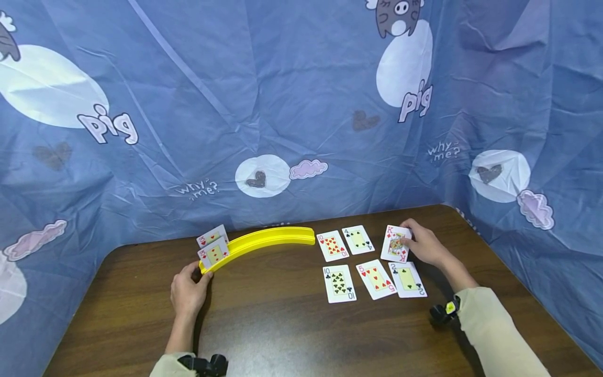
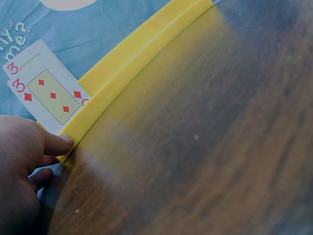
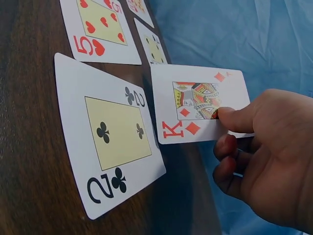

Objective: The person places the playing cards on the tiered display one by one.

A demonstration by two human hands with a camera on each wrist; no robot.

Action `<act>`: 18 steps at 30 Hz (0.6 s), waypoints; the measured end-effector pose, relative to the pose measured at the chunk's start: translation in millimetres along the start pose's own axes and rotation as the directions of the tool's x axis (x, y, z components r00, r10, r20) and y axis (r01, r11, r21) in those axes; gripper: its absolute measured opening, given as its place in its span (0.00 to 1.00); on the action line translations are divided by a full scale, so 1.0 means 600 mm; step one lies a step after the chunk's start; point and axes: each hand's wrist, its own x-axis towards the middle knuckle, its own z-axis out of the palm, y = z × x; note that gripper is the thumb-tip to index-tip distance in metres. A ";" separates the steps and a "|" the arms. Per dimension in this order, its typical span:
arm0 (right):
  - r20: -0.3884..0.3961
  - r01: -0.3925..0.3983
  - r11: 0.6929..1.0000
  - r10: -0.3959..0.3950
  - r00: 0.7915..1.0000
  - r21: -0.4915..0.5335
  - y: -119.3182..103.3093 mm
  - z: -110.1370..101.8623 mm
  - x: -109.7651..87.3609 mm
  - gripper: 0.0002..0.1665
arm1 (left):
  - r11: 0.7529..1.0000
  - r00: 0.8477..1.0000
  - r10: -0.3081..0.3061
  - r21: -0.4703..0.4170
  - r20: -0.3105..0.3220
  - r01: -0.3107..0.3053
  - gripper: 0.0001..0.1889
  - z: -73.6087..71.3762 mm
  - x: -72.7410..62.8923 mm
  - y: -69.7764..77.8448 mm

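At the left end of a curved yellow card holder (image 1: 264, 238), my left hand (image 1: 187, 291) pinches the rim between thumb and fingers. Two cards stand in that end: a three of diamonds (image 2: 53, 95) in front and a three of hearts (image 1: 212, 236) behind it. My right hand (image 1: 426, 246) pinches a king of diamonds (image 3: 195, 105), thumb on its face and fingers beneath. The king lies beside the two of clubs (image 3: 117, 137); in the right wrist view it looks raised off the table, though how high I cannot tell.
Face up on the brown table (image 1: 273, 324) lie the ten of hearts (image 1: 332, 245), four of spades or clubs (image 1: 358, 240), ten of clubs (image 1: 339, 284) and five of hearts (image 1: 376, 279). A blue printed cloth (image 1: 301, 104) hangs behind the table and along its sides.
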 end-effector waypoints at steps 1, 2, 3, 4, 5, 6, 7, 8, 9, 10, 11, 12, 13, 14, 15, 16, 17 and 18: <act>-0.002 0.003 1.000 -0.003 1.000 0.006 0.000 -0.002 -0.001 0.12 | 1.000 1.000 0.001 0.001 -0.002 -0.001 0.19 0.000 0.000 0.000; -0.001 0.002 1.000 -0.002 1.000 0.013 -0.001 -0.003 -0.003 0.12 | 1.000 1.000 0.001 0.002 -0.003 -0.001 0.19 0.001 0.000 -0.001; -0.001 0.003 1.000 -0.003 1.000 0.019 -0.001 -0.005 -0.004 0.11 | 1.000 1.000 0.001 0.001 -0.005 -0.001 0.19 0.001 0.000 -0.001; -0.005 0.008 1.000 -0.008 1.000 0.023 -0.001 -0.007 -0.005 0.11 | 1.000 1.000 0.001 0.002 -0.007 -0.001 0.19 0.002 0.000 -0.001; -0.007 0.011 1.000 -0.011 1.000 0.029 -0.002 -0.009 -0.005 0.10 | 1.000 1.000 0.001 0.002 -0.008 -0.001 0.19 0.002 0.000 -0.001; -0.008 0.015 0.999 -0.014 1.000 0.035 -0.003 -0.011 -0.006 0.10 | 1.000 1.000 -0.001 0.001 -0.007 0.001 0.19 0.002 0.000 -0.001; -0.009 0.016 0.999 -0.015 1.000 0.041 -0.005 -0.013 -0.006 0.10 | 1.000 1.000 -0.002 0.001 -0.006 0.002 0.19 0.002 0.000 0.000; -0.010 0.017 0.999 -0.016 1.000 0.045 -0.006 -0.015 -0.006 0.10 | 1.000 1.000 -0.004 -0.001 -0.006 0.004 0.19 0.002 0.000 0.000; -0.011 0.019 0.998 -0.019 1.000 0.051 -0.007 -0.016 -0.007 0.10 | 1.000 1.000 -0.006 -0.003 -0.006 0.006 0.19 0.002 0.000 0.000; -0.011 0.021 0.998 -0.020 1.000 0.055 -0.009 -0.018 -0.006 0.10 | 1.000 1.000 -0.008 -0.002 -0.004 0.008 0.20 0.001 0.000 0.000; -0.014 0.023 0.998 -0.022 1.000 0.058 -0.011 -0.020 -0.006 0.10 | 1.000 1.000 -0.009 -0.003 -0.003 0.009 0.20 0.001 0.000 0.000; -0.016 0.026 0.998 -0.025 1.000 0.060 -0.013 -0.021 -0.005 0.10 | 1.000 1.000 -0.010 -0.003 -0.002 0.010 0.20 0.001 -0.001 0.001; -0.018 0.027 0.998 -0.026 0.999 0.061 -0.015 -0.022 -0.005 0.09 | 1.000 1.000 -0.010 -0.003 -0.001 0.010 0.20 0.001 -0.001 0.001; -0.020 0.029 0.998 -0.028 0.999 0.063 -0.017 -0.023 -0.005 0.09 | 1.000 1.000 -0.011 -0.003 0.000 0.011 0.20 0.000 -0.001 0.001; -0.023 0.030 0.997 -0.029 0.999 0.065 -0.020 -0.024 -0.004 0.09 | 1.000 1.000 -0.011 -0.002 0.001 0.011 0.20 0.000 -0.001 0.001; -0.025 0.030 0.997 -0.028 0.999 0.066 -0.022 -0.025 -0.003 0.09 | 1.000 1.000 -0.012 0.000 0.001 0.012 0.20 0.000 -0.001 0.001; -0.027 0.031 0.997 -0.029 0.999 0.072 -0.024 -0.025 -0.003 0.09 | 1.000 1.000 -0.013 0.001 0.001 0.013 0.20 0.000 -0.001 0.001; -0.028 0.030 0.996 -0.028 0.999 0.078 -0.026 -0.026 -0.002 0.10 | 1.000 1.000 -0.015 0.002 0.005 0.014 0.20 0.000 -0.001 0.002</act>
